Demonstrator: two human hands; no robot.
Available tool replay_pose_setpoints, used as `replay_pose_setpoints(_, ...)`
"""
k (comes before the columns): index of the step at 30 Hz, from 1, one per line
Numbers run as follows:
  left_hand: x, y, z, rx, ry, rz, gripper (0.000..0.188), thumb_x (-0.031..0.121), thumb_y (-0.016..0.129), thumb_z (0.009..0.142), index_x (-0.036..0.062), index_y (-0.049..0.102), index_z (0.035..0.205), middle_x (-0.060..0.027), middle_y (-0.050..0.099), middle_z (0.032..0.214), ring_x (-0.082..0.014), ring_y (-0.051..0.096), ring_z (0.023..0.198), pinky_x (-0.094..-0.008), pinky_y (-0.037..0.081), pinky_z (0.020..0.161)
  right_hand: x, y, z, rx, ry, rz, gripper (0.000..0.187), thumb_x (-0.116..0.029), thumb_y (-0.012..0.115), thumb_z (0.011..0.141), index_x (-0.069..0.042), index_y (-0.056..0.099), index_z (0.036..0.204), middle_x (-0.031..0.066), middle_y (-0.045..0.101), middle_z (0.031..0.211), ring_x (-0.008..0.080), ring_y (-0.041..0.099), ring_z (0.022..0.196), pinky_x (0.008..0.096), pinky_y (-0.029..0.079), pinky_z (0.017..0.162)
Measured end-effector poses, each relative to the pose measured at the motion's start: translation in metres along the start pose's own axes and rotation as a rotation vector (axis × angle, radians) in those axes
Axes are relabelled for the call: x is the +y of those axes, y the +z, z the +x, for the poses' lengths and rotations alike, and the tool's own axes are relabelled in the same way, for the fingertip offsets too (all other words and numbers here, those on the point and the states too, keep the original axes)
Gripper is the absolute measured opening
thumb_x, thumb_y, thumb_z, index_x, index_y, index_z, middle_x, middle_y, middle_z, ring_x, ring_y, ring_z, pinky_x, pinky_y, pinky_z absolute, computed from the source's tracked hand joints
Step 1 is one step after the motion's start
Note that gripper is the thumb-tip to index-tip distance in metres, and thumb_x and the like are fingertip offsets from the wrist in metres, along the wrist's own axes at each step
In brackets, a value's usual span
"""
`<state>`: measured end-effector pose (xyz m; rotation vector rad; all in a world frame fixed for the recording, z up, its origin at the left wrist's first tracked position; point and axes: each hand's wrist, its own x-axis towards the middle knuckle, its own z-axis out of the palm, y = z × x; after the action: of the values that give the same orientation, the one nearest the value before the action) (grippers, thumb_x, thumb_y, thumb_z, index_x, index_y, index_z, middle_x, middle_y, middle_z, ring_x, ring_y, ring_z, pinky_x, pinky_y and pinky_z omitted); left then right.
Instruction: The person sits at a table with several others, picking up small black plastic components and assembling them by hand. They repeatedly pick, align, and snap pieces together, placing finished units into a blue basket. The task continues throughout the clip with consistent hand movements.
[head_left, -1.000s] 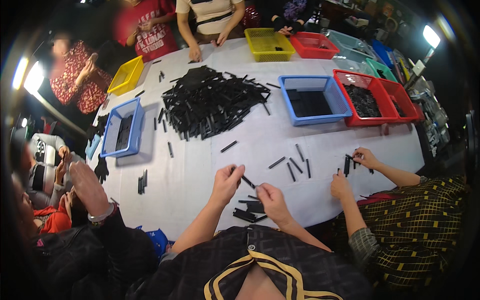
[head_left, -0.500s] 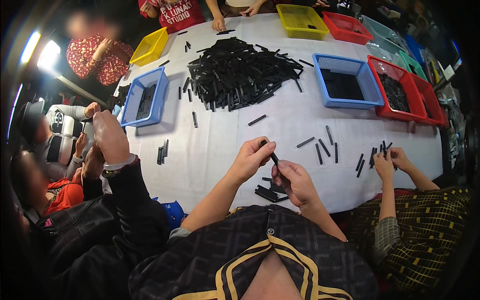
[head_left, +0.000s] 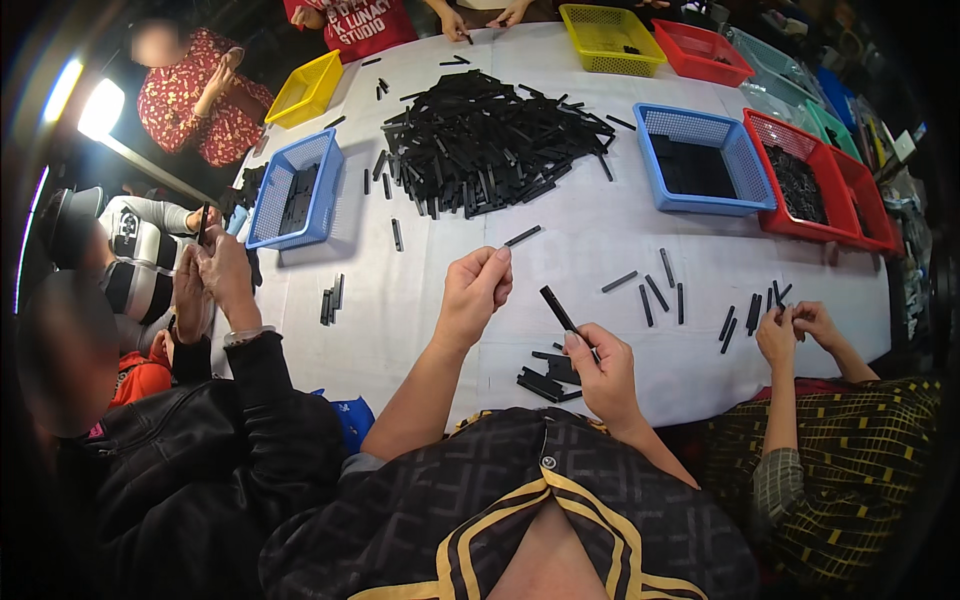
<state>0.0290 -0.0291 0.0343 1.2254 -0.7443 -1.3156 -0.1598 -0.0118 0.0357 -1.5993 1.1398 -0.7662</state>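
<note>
My right hand (head_left: 605,375) grips a slim black bar (head_left: 558,308) by its lower end, the bar tilted up and to the left. My left hand (head_left: 472,295) is raised to the left of it, thumb pressed against curled fingers; whatever they may hold is hidden. Just beyond its fingertips a single black strip (head_left: 522,236) appears to lie on the white table. Under my right hand is a small group of black pieces (head_left: 542,384), some wide and some narrow, partly covered by that hand.
A large heap of black strips (head_left: 480,145) covers the table's middle. Blue baskets (head_left: 705,203) (head_left: 293,240) and a red basket (head_left: 800,228) hold black parts. Loose strips (head_left: 655,292) lie to the right. Co-workers' hands (head_left: 785,335) (head_left: 225,280) work on both sides.
My hands have come apart: the left moved up and left, the right a little to the right with the bar, which now shows more of its length. The co-worker at left lowered their hands.
</note>
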Motion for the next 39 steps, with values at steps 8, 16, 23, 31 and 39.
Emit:
replay_pose_setpoints(8,-0.014,0.024,-0.016,-0.196,0.083,0.088,0.028,0.025,0.057,0.088,0.0023,0.054,0.071,0.0048,0.042,0.055,-0.0023,0.033,0.046,-0.0184,0.023,0.040,-0.008,-0.001,0.009,0.297,-0.531,-0.493,0.009,-0.007,0.065,0.072,-0.005,0.056,0.072,0.0059,0.050,0.061,0.0241,0.046,0.060,0.0351,0.033,0.065)
replay_pose_setpoints(16,-0.017,0.027,-0.014,-0.209,0.044,0.088,0.024,0.019,0.060,0.085,0.0028,0.053,0.068,0.0044,0.044,0.054,-0.0027,0.035,0.047,-0.0191,0.024,0.042,-0.008,-0.003,0.007,-0.021,0.045,0.200,0.014,-0.014,0.061,0.081,0.000,0.059,0.079,0.0016,0.053,0.061,0.0109,0.045,0.058,0.0252,0.036,0.059)
replay_pose_setpoints(23,-0.021,0.026,-0.013,-0.129,-0.067,-0.029,0.030,0.023,0.056,0.088,0.0032,0.053,0.065,0.0027,0.047,0.053,-0.0032,0.038,0.048,-0.0192,0.027,0.042,0.010,-0.008,0.011,-0.189,0.282,0.632,0.022,-0.015,0.050,0.089,0.003,0.059,0.080,0.0033,0.057,0.070,0.0073,0.047,0.061,0.0198,0.038,0.057)
replay_pose_setpoints(31,-0.003,-0.004,-0.001,0.026,-0.058,0.004,0.038,0.031,0.045,0.093,0.0045,0.053,0.066,0.0018,0.041,0.049,-0.0036,0.030,0.039,-0.0185,0.021,0.035,0.007,-0.015,0.012,-0.320,0.539,1.134,0.028,-0.023,0.039,0.094,-0.006,0.047,0.074,0.0000,0.039,0.055,0.0130,0.038,0.055,0.0285,0.035,0.064)
replay_pose_setpoints(39,-0.019,0.026,-0.010,-0.224,-0.103,0.061,0.032,0.032,0.052,0.090,0.0035,0.056,0.076,0.0041,0.045,0.054,-0.0022,0.034,0.047,-0.0191,0.025,0.042,0.008,-0.007,0.015,-0.287,0.567,1.087,0.033,-0.028,0.037,0.095,-0.008,0.043,0.069,-0.0015,0.035,0.054,0.0119,0.035,0.053,0.0272,0.033,0.060)
